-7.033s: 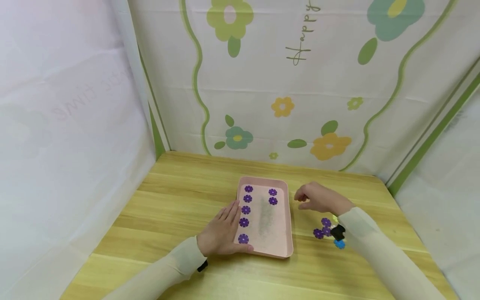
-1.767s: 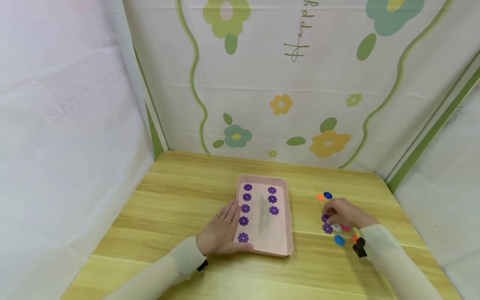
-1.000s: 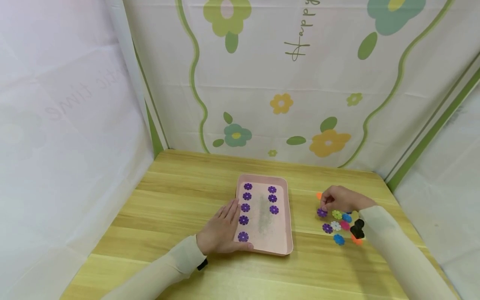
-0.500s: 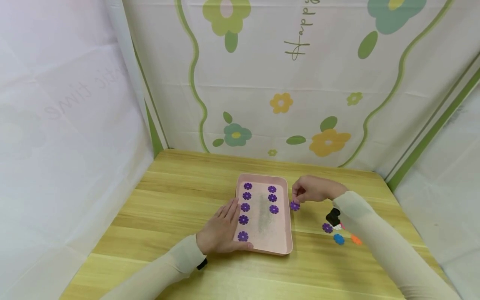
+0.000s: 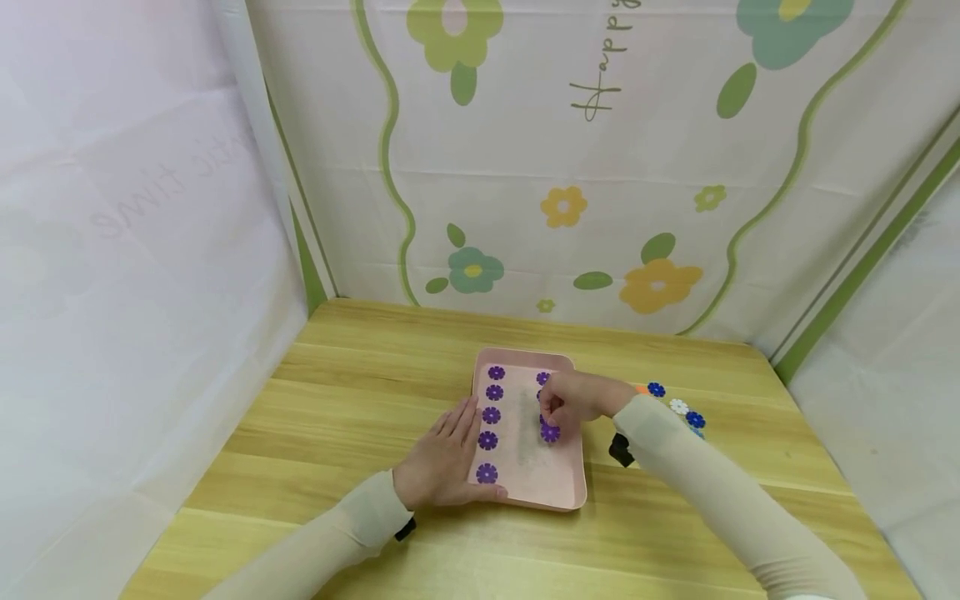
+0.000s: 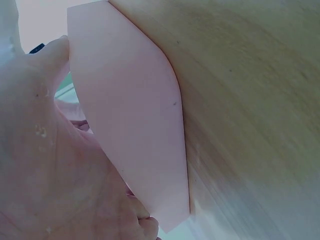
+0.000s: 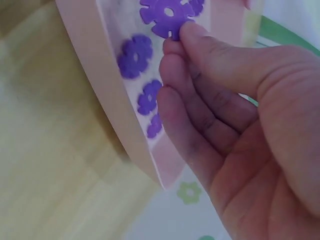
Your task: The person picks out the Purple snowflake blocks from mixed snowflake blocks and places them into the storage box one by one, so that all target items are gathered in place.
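My right hand (image 5: 581,396) pinches a purple flower-shaped disc (image 5: 551,434) between thumb and fingertips, inside the pink tray (image 5: 536,493). The right wrist view shows that held disc (image 7: 167,17) just past the fingertips, with three purple discs lined up behind it along the tray's side (image 7: 87,45). On the tray's left, a column of several purple discs (image 5: 487,440) lies flat. My left hand (image 5: 442,462) rests over the tray's left rim, fingers straight and thumb along the near edge. The right hand partly hides the right column in the head view.
Right of the tray, loose discs lie on the wooden table (image 5: 360,400): blue ones (image 5: 656,389), a white one (image 5: 678,407) and an orange one (image 5: 641,389). The right sleeve (image 5: 697,467) covers part of this pile. A flower-printed curtain (image 5: 517,167) stands behind.
Between 7.0 and 1.8 seconds ago a third purple disc appeared in the right column. Since then my right hand took another from the pile and carried it left over the tray. My left hand stayed put.
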A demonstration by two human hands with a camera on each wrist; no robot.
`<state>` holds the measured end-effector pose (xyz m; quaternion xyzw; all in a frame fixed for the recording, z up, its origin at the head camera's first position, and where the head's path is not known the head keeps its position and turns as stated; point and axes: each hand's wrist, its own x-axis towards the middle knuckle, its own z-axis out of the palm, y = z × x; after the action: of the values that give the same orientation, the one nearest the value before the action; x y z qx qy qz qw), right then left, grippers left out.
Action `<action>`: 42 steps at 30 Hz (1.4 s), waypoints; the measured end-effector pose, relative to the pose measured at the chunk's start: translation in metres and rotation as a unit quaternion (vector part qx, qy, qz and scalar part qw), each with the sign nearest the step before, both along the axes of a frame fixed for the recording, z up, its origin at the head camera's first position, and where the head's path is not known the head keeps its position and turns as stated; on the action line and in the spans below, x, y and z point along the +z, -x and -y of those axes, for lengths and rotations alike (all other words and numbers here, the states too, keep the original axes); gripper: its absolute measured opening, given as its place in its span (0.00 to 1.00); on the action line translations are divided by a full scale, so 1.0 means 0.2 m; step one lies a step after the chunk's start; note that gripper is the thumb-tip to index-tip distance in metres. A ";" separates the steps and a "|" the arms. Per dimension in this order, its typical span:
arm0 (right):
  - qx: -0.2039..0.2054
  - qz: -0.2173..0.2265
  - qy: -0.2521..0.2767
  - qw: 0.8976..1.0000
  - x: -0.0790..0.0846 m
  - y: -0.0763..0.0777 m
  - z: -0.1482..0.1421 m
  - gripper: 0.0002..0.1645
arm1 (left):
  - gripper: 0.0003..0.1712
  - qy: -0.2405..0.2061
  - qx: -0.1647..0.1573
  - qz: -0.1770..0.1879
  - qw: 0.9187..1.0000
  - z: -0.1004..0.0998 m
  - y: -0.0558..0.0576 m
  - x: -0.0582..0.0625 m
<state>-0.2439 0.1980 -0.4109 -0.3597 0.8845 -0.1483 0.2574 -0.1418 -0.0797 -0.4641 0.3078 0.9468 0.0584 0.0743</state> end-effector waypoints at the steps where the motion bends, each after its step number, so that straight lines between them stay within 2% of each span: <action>1: 0.000 -0.001 -0.002 1.000 -0.02 0.00 0.01 0.11 | 0.73 0.000 -0.001 0.001 1.000 0.00 0.00 0.00; 8: -0.013 -0.035 -0.014 0.999 -0.11 -0.01 0.02 0.09 | 0.72 -0.005 -0.006 -0.006 1.000 0.00 -0.01 0.00; 13: -0.026 -0.032 -0.016 0.999 -0.13 -0.01 0.02 0.07 | 0.72 -0.010 -0.010 -0.016 1.000 0.01 -0.01 0.00; 19: -0.043 -0.019 0.001 0.999 -0.06 -0.03 -0.03 0.04 | 0.72 -0.006 -0.014 -0.022 1.000 0.00 0.00 0.00; 24: -0.034 -0.048 0.019 0.998 0.04 -0.07 -0.13 0.04 | 0.71 -0.001 -0.011 -0.018 1.000 0.00 0.00 0.01; 29: -0.023 -0.075 0.031 0.996 0.12 -0.13 -0.28 0.02 | 0.71 -0.004 -0.011 -0.017 1.000 0.00 -0.01 0.02; 33: -0.036 -0.083 0.020 0.996 0.15 -0.20 -0.40 0.04 | 0.72 -0.002 -0.011 -0.015 1.000 0.00 -0.01 0.02; 37: -0.049 -0.093 0.003 0.994 0.13 -0.27 -0.53 0.08 | 0.72 -0.003 -0.010 -0.015 1.000 0.00 -0.01 0.02; 42: -0.060 -0.115 -0.004 0.992 0.05 -0.37 -0.66 0.15 | 0.72 -0.004 -0.013 -0.016 1.000 0.00 -0.01 0.02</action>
<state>-0.1699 0.3294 -0.4004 -0.3199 0.9286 -0.1180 0.1464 -0.1405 -0.0793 -0.4607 0.3213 0.9435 0.0563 0.0586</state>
